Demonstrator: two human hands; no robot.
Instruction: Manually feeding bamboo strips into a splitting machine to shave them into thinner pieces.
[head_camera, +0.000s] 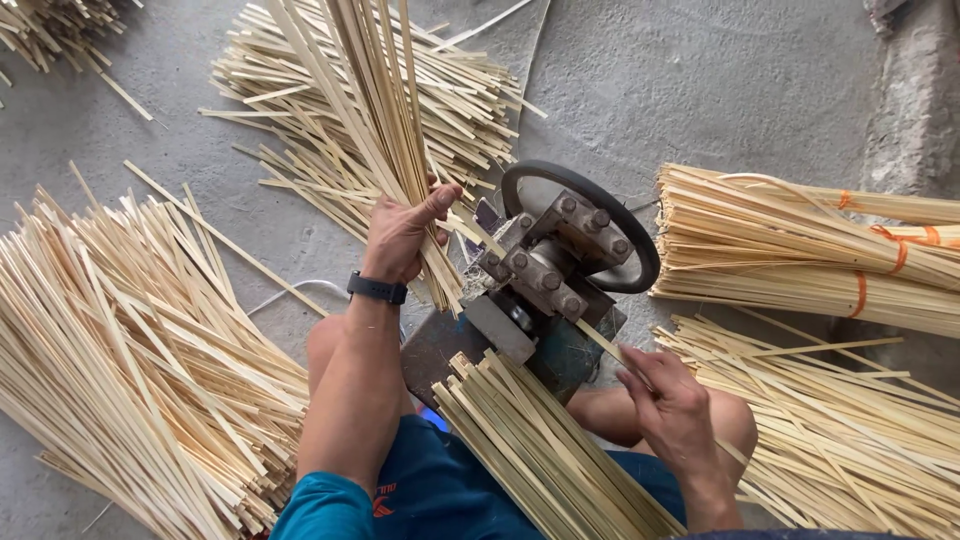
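Observation:
My left hand (405, 228) grips a thick bunch of pale bamboo strips (375, 110) that fans upward and away from me, its lower ends reaching down beside a small metal machine (545, 265) with bolted plates and a black wheel (640, 250). My right hand (668, 400) pinches a single thin strip (600, 345) that runs up toward the machine. A stack of strips (540, 450) lies across my lap, pointing at the machine's near side. A black band sits on my left wrist.
Loose strips lie heaped at left (130, 350) and behind the machine (460, 100). Bundles tied with orange bands (820, 250) lie at right, over another loose heap (850, 430). The floor is grey concrete (720, 80). A concrete ledge (915, 90) stands at far right.

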